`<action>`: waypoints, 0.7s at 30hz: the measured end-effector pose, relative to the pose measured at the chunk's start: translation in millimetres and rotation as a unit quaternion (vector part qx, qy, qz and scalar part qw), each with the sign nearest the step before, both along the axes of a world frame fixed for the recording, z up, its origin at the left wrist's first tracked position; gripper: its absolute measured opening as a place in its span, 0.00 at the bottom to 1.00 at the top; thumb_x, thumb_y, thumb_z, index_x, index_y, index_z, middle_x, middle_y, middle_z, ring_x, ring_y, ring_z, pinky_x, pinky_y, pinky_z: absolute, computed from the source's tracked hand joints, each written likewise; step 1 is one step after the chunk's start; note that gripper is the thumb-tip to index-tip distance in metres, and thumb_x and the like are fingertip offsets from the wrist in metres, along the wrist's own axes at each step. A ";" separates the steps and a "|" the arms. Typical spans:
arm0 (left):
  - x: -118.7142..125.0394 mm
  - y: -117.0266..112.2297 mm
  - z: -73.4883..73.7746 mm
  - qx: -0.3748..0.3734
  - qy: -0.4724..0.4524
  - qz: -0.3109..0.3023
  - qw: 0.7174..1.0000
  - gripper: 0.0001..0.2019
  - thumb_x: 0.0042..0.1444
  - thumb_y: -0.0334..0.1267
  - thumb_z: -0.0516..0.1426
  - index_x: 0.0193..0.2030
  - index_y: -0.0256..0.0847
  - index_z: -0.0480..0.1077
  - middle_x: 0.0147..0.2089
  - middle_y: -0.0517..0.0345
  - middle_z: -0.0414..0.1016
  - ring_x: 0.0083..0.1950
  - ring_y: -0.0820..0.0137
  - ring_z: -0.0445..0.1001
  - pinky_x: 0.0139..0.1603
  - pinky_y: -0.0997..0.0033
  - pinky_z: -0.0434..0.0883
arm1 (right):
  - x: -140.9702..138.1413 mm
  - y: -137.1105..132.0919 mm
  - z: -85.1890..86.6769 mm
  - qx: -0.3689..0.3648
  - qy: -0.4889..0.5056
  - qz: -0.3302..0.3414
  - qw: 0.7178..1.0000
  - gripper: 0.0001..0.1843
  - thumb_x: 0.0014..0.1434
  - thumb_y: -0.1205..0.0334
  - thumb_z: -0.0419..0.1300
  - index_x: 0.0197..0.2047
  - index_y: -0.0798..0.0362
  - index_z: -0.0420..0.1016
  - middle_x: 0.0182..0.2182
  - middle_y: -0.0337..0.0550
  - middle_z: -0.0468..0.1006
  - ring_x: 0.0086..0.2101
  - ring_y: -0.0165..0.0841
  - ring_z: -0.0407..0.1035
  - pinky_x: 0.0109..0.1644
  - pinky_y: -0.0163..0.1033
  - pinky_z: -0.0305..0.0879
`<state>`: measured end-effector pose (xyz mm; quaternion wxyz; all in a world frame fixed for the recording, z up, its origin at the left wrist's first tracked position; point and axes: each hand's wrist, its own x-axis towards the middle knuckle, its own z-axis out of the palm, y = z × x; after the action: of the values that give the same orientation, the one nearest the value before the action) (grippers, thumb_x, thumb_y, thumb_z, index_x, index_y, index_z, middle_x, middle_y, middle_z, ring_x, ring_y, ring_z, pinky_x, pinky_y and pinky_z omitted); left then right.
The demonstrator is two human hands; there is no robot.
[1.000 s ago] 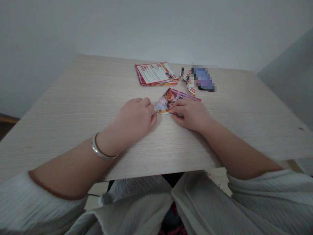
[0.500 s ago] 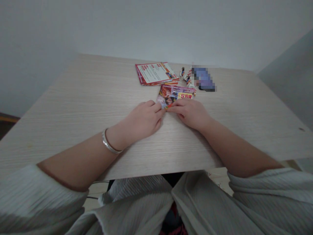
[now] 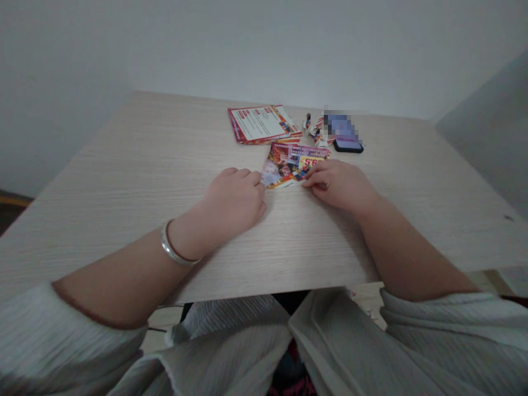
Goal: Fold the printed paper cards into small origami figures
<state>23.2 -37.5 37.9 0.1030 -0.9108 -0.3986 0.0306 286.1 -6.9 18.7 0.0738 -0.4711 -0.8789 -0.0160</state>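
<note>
A colourful printed leaflet (image 3: pixel 284 162), which looks folded, lies on the table between my hands with its print upside down to me. My left hand (image 3: pixel 236 199) is closed, its curled fingers at the leaflet's left near corner; the fingertips are partly hidden. With fingers pinched together, my right hand (image 3: pixel 340 184) grips the near right edge of the same leaflet and covers part of its large red price on yellow.
Behind the leaflet lies a stack of flyers (image 3: pixel 264 124) with red borders. Small crumpled wrapped pieces (image 3: pixel 315 135) sit to its right, beside a phone (image 3: pixel 348 144) that is partly pixelated. A wall rises at the table's (image 3: pixel 165 143) far edge.
My hands have moved apart along the leaflet's near edge, left hand to the left and right hand to the right. More of the near edge now shows. The leaflet has hardly moved.
</note>
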 end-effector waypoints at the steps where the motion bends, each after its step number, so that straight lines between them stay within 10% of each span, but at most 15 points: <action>1: -0.7 -0.2 0.9 0.004 -0.001 0.003 1.000 0.16 0.67 0.37 0.52 0.37 0.34 0.80 0.39 0.41 0.81 0.42 0.53 0.79 0.43 0.54 0.72 | 3.4 0.8 -0.6 0.001 0.004 -0.007 1.000 0.14 0.63 0.70 0.62 0.42 0.47 0.89 0.49 0.46 0.87 0.48 0.42 0.79 0.51 0.45 0.72; 21: -7.0 6.9 -2.6 -0.033 -0.019 0.022 0.999 0.19 0.72 0.38 0.49 0.40 0.35 0.79 0.41 0.42 0.80 0.42 0.57 0.77 0.46 0.55 0.73 | 25.1 -4.2 1.2 0.055 -0.012 -0.089 0.994 0.12 0.59 0.68 0.60 0.39 0.49 0.86 0.48 0.47 0.86 0.48 0.46 0.78 0.45 0.47 0.72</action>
<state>16.2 -30.6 35.3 0.0641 -0.9051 -0.4194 0.0284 311.2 -11.1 19.9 0.0869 -0.5420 -0.8323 -0.0768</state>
